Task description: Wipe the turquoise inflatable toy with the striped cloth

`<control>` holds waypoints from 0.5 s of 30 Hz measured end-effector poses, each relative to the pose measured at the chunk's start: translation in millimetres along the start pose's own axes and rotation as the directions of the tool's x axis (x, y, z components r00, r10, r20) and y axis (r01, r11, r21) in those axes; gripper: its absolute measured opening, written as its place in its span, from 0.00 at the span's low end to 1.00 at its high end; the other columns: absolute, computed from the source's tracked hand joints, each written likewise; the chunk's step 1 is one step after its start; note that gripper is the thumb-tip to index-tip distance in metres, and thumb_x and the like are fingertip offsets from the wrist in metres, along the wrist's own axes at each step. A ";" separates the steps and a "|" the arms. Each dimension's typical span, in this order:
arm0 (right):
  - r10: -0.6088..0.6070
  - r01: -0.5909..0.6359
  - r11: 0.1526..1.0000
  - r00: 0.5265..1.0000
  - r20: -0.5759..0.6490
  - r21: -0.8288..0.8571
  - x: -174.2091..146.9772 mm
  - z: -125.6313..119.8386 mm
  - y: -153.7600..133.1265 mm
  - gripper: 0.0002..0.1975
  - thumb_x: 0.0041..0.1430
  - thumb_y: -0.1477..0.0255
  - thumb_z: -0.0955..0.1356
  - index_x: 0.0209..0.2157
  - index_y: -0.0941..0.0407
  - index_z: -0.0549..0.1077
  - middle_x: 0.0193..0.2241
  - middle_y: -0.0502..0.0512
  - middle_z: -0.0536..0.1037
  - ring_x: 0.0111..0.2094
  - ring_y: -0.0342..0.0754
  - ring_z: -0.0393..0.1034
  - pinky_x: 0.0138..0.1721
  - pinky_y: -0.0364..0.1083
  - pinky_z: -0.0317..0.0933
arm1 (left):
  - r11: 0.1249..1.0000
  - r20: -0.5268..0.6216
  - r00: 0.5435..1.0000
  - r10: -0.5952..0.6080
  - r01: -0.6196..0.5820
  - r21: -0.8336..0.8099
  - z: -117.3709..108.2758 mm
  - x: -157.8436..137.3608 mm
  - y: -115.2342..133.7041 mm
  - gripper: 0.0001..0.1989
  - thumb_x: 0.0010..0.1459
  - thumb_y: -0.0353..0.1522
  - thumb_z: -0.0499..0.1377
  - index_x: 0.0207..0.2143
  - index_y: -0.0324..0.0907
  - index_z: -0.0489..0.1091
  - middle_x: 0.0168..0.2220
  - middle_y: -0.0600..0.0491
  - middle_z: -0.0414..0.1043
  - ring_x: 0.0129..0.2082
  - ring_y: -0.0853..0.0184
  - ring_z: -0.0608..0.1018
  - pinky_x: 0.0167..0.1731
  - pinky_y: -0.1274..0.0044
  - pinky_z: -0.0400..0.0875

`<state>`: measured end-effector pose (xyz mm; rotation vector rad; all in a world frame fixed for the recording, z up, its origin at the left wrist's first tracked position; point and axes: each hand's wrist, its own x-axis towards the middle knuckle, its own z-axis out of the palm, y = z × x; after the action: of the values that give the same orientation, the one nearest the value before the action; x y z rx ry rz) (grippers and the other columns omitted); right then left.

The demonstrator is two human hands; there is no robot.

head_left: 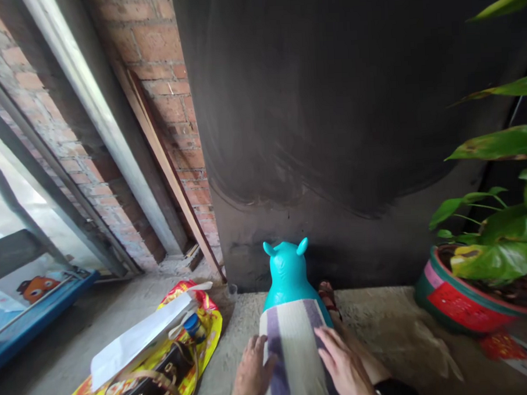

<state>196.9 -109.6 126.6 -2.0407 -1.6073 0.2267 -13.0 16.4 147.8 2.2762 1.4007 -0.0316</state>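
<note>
A turquoise inflatable animal toy [288, 272] with two small ears stands on the concrete floor, facing a dark wall. A striped white and purple cloth [293, 342] is draped over its back. My left hand [250, 373] lies flat on the cloth's left edge, fingers spread. On the cloth's right edge my right hand [344, 366] rests flat too, a dark band at its wrist. Neither hand grips anything.
A yellow and red bag [206, 337] lies left of the toy with white paper [134, 340], a blue-capped bottle [194, 327] and a dark handbag [153, 383]. A potted plant [468, 296] stands at right. A brick wall and leaning boards are at left.
</note>
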 end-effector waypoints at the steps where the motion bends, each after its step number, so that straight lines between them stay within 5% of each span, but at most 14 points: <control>1: 0.013 -0.015 1.000 0.998 -0.058 -0.026 10.7 7.1 -7.4 0.23 0.66 0.66 0.56 0.61 0.51 0.59 0.60 0.57 0.63 0.61 0.50 0.57 0.59 0.51 0.58 | 0.999 -0.030 0.999 -0.026 0.025 -0.026 12.4 5.7 5.4 0.28 0.60 0.36 0.45 0.61 0.37 0.56 0.64 0.42 0.55 0.64 0.62 0.60 0.62 0.73 0.55; 4: 0.052 -0.059 0.989 0.997 -0.051 -0.137 32.3 42.0 -18.2 0.26 0.63 0.61 0.60 0.62 0.47 0.56 0.64 0.54 0.55 0.64 0.60 0.48 0.59 0.66 0.54 | 0.989 -0.008 0.991 -0.134 0.133 -0.069 51.0 23.2 18.2 0.31 0.62 0.39 0.45 0.65 0.39 0.48 0.69 0.45 0.41 0.68 0.60 0.48 0.64 0.65 0.52; 7: 0.099 -0.094 0.974 0.995 0.011 -0.204 42.2 72.7 -12.3 0.26 0.61 0.61 0.61 0.61 0.43 0.56 0.64 0.52 0.51 0.64 0.64 0.47 0.57 0.71 0.53 | 0.978 0.043 0.978 -0.205 0.206 -0.036 70.8 40.8 24.1 0.30 0.62 0.39 0.43 0.66 0.45 0.43 0.69 0.50 0.35 0.68 0.57 0.43 0.62 0.56 0.52; 15: 0.111 -0.109 0.969 0.994 -0.004 -0.223 94.9 66.0 -1.9 0.28 0.65 0.63 0.55 0.64 0.41 0.39 0.67 0.46 0.38 0.67 0.58 0.32 0.63 0.68 0.41 | 0.988 -0.034 0.996 -0.081 0.076 -0.136 47.5 93.1 27.9 0.32 0.63 0.42 0.40 0.66 0.41 0.37 0.70 0.49 0.28 0.69 0.60 0.35 0.65 0.58 0.43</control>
<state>192.6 -0.2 89.4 -2.3050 -1.5872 0.0981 65.8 65.3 92.0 2.1214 1.4666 0.0813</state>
